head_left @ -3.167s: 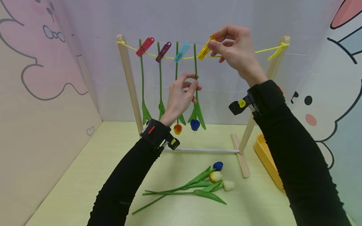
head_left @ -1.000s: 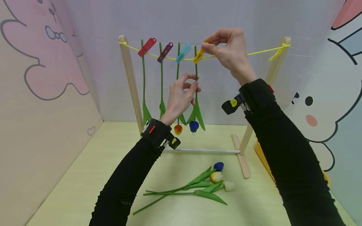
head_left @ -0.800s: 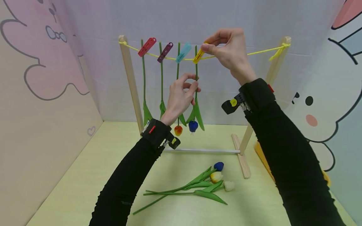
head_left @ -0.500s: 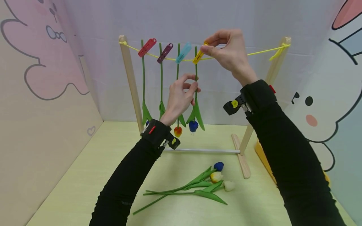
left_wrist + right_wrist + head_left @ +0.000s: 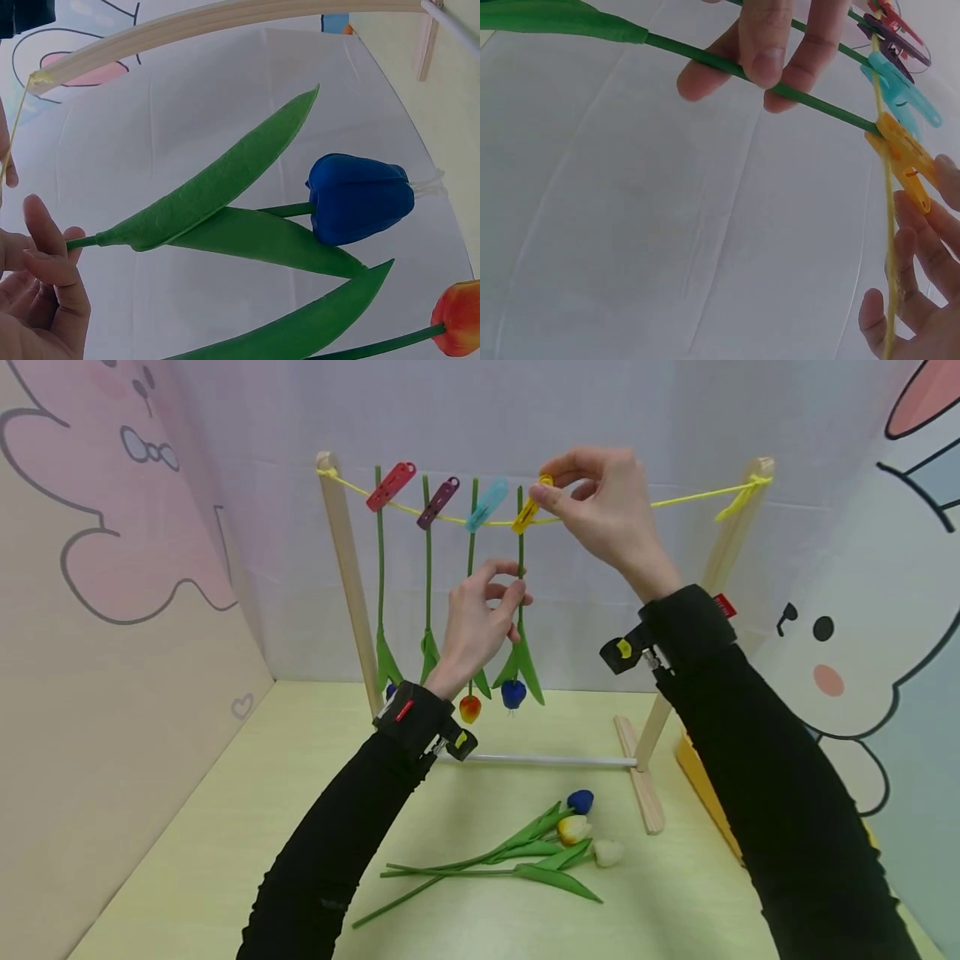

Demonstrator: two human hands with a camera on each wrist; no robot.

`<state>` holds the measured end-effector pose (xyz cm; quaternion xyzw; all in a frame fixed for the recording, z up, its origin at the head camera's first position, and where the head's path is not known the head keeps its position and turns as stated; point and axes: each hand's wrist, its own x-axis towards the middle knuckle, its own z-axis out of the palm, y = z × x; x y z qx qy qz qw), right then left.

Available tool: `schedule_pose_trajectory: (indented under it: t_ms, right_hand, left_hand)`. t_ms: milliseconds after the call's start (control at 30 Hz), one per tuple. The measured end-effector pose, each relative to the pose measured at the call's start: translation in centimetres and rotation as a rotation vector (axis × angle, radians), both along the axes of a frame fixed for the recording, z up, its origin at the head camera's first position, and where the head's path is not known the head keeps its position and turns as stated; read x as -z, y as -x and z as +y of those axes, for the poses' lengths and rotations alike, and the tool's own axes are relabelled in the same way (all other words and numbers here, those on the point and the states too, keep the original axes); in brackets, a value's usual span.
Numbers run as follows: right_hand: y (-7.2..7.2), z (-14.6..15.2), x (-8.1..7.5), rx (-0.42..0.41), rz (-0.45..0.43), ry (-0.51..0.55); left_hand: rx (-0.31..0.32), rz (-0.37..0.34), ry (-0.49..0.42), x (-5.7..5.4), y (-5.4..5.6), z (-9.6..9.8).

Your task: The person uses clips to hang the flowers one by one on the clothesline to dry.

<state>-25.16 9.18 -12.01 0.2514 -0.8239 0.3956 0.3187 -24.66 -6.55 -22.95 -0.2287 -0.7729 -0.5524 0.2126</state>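
Note:
My left hand [image 5: 480, 622] pinches the green stem of an upside-down blue tulip [image 5: 513, 694] between thumb and fingers; the bloom [image 5: 360, 199] and leaves hang below it. Up at the yellow cord [image 5: 693, 497], my right hand [image 5: 611, 514] pinches the handle end of a yellow clothespin [image 5: 527, 514]. In the right wrist view, the nose of that clothespin [image 5: 900, 146] sits over the cord and the top of the stem [image 5: 821, 105]. To its left, red [image 5: 391, 487], purple [image 5: 438, 502] and light-blue [image 5: 487, 504] clothespins hold other stems on the cord.
A wooden post [image 5: 345, 577] at the left and another [image 5: 727, 552] at the right carry the cord, with a white rod [image 5: 547, 761] low between them. Several tulips [image 5: 525, 852] lie on the table in front. A yellow container [image 5: 701, 785] is partly behind my right arm.
My right hand has moved left, bringing the yellow clothespin from beside the blue tulip's stem onto it. Lately that hand and the cord have dipped slightly. The left hand keeps its place.

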Motion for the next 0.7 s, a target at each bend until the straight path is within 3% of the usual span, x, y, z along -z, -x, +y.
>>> schedule_pose_trajectory:
  t_ms: [133,267,367,467,567,700]
  right_hand:
    - [-0.4,0.0,0.5,0.031,0.068,-0.038]
    - [-0.6,0.4,1.9,0.023,0.24,-0.019]
    - [-1.0,0.8,3.5,0.03,0.388,0.0]
    - [-1.6,1.0,5.2,0.024,0.47,0.038]
    - [-2.2,1.4,7.6,-0.005,0.492,0.064]
    - [-3.0,3.1,11.7,-0.026,0.428,-0.029]
  left_hand:
    - [-0.001,0.018,-0.039,0.2,-0.4,-0.3]
    - [-0.021,0.093,-0.064,0.9,-1.5,-0.6]
    - [-0.024,0.138,-0.05,1.7,-2.7,-0.8]
    - [-0.013,0.125,-0.028,3.1,-3.9,-1.3]
    - [0.014,0.078,-0.009,4.9,-4.8,-1.6]
    - [0.067,-0.006,0.061,7.8,-6.0,-1.8]
